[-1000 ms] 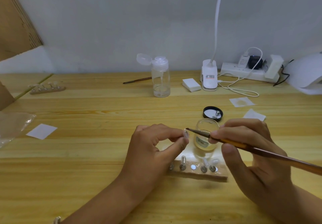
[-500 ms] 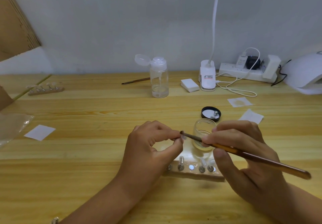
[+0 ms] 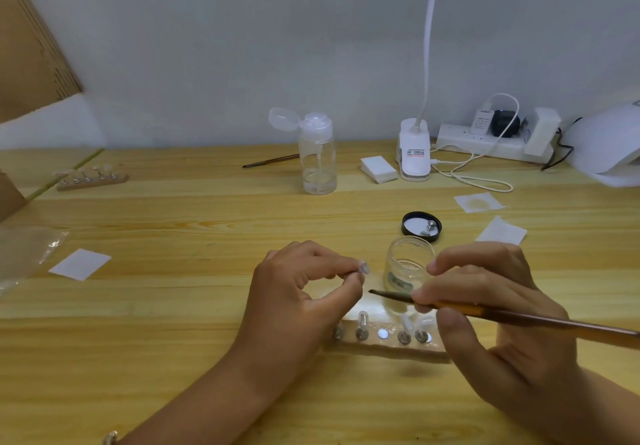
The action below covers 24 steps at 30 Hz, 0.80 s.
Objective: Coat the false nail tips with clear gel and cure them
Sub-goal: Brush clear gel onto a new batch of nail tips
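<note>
My left hand (image 3: 301, 292) pinches a small clear nail tip on its stand (image 3: 363, 268) between thumb and forefinger. My right hand (image 3: 491, 309) grips a brown brush (image 3: 519, 318), its dark bristle end a little below and to the right of the tip, not touching it. An open glass jar of clear gel (image 3: 408, 264) stands just behind the brush. In front of my hands lies a wooden holder (image 3: 388, 347) with several nail tips on metal pegs. The white curing lamp (image 3: 609, 143) sits at the far right edge.
The jar's black lid (image 3: 421, 224) lies behind the jar. A clear pump bottle (image 3: 317, 153), a second brush (image 3: 272, 160), a white pad stack (image 3: 378, 168), a clip lamp (image 3: 414, 153) and a power strip (image 3: 485, 143) line the back. Another nail holder (image 3: 91, 176) lies far left; paper squares (image 3: 80, 263) lie scattered.
The brush tip has drawn away from the nail tip, dropping lower and to the right. My left hand has turned the nail tip slightly upward.
</note>
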Each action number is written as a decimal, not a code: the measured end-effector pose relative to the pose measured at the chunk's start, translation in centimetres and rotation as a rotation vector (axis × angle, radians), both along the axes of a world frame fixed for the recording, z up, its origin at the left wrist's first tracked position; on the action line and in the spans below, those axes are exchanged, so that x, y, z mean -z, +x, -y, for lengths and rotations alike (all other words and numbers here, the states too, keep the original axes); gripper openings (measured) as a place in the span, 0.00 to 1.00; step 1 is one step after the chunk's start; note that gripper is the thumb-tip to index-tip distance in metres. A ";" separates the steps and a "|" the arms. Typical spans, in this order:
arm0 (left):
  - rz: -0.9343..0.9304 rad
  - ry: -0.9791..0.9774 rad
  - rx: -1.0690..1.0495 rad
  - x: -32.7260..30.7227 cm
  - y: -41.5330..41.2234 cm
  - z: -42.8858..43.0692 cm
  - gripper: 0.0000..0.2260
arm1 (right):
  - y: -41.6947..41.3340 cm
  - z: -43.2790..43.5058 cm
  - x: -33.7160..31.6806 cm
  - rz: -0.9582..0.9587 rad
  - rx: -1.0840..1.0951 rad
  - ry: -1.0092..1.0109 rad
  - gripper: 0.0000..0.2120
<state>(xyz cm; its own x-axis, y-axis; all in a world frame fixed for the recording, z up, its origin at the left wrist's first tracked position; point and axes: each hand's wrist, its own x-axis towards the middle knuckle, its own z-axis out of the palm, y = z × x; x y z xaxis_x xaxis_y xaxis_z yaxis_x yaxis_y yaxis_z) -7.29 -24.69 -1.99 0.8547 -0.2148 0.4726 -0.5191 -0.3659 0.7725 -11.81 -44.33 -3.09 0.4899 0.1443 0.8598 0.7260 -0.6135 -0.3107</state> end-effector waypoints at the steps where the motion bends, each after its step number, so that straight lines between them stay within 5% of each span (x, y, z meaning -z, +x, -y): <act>1: 0.001 -0.002 -0.002 0.0 0.0 0.0 0.05 | 0.0 0.0 -0.1 0.003 0.002 0.010 0.11; 24: -0.008 -0.008 0.006 0.6 0.2 -0.4 0.05 | 0.0 -0.2 0.1 -0.018 -0.031 0.057 0.08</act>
<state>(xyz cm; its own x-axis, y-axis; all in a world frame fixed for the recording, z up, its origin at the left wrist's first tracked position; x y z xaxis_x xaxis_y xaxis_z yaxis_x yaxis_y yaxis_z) -7.05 -24.33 -2.61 0.8571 -0.2165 0.4675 -0.5151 -0.3566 0.7794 -11.82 -44.12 -3.20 0.5010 0.1109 0.8583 0.7385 -0.5718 -0.3572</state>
